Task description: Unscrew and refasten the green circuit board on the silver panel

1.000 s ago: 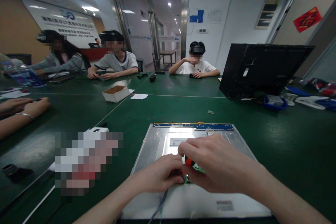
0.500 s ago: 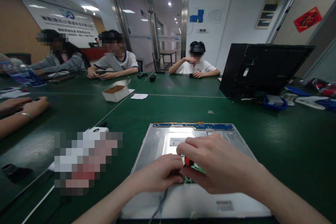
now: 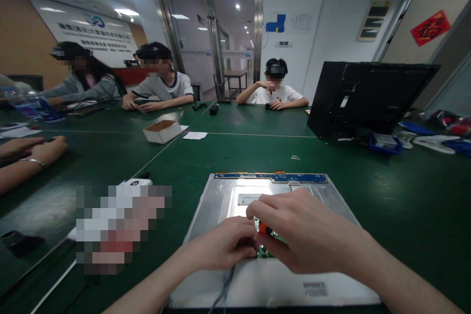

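Note:
A flat silver display panel (image 3: 215,206) lies back side up in front of me, with a blue circuit strip (image 3: 301,178) along its far edge. Both hands meet over a small green circuit board (image 3: 264,252) at its middle. My right hand (image 3: 301,230) is closed round a red-and-black tool handle (image 3: 263,228), perhaps a screwdriver; its tip is hidden. My left hand (image 3: 228,243) rests at the board's left side with fingers curled, and what they pinch, if anything, is hidden. Dark cables (image 3: 225,290) run from beneath the left hand toward me.
Left of the panel lies a partly blurred white object (image 3: 142,182) with cables. Beyond are an open small box (image 3: 162,130) and a paper slip (image 3: 195,135). A black monitor (image 3: 368,98) stands at right by a blue tray (image 3: 384,143). Other people sit around the green table (image 3: 250,152).
The red-and-black handle has turned slightly in my right hand's fingers, showing more orange-red. Otherwise both hands stay nearly in place over the board.

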A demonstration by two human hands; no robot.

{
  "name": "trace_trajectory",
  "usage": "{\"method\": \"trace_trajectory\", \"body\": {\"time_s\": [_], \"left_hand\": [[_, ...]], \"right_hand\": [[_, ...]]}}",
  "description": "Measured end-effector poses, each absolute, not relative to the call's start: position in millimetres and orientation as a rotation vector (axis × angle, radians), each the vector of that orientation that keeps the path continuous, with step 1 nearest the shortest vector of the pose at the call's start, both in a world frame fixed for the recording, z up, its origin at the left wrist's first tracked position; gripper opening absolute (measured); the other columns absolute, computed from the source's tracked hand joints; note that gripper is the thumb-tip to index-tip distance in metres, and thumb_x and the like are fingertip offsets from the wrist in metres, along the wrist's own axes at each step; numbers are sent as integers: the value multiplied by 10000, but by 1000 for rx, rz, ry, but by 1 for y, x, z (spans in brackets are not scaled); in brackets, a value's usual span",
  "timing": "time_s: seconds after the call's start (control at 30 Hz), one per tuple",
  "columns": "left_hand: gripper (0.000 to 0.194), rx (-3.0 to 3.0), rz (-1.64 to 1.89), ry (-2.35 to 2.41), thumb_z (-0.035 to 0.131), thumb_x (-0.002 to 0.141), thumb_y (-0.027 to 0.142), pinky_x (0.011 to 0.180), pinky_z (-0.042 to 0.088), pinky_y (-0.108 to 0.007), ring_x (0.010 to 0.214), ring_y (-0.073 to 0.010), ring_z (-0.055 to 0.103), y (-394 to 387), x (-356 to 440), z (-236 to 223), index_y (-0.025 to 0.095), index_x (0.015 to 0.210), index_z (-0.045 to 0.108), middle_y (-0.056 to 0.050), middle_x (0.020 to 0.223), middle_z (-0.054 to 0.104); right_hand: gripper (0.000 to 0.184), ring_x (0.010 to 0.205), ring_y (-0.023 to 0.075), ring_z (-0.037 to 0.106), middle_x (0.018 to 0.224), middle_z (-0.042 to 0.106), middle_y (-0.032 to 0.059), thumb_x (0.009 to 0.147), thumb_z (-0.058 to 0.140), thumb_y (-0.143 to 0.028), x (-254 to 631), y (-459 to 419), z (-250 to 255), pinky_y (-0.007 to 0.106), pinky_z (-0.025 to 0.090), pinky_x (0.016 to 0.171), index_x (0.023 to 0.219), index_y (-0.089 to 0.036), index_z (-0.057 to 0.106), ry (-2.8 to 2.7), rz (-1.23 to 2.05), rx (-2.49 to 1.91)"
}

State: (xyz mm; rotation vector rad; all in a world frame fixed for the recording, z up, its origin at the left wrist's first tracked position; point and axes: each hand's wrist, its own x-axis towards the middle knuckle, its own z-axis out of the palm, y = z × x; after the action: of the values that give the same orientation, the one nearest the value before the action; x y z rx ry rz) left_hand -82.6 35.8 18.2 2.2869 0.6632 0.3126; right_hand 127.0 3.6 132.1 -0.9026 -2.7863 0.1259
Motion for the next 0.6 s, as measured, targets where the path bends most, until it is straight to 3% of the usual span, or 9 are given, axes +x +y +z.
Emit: {"method": "trace_trajectory", "body": {"time_s": [0.6], "left_hand": [[120, 2298, 339, 591, 585, 871, 146, 782, 446, -323, 913, -222, 585, 38, -81, 19, 190, 945, 669, -53, 999, 654]], "right_hand": [[103, 595, 136, 515, 806, 631, -13, 918, 510, -295, 125, 6, 126, 263, 186, 479, 939, -214, 451, -2767, 2, -904]]}}
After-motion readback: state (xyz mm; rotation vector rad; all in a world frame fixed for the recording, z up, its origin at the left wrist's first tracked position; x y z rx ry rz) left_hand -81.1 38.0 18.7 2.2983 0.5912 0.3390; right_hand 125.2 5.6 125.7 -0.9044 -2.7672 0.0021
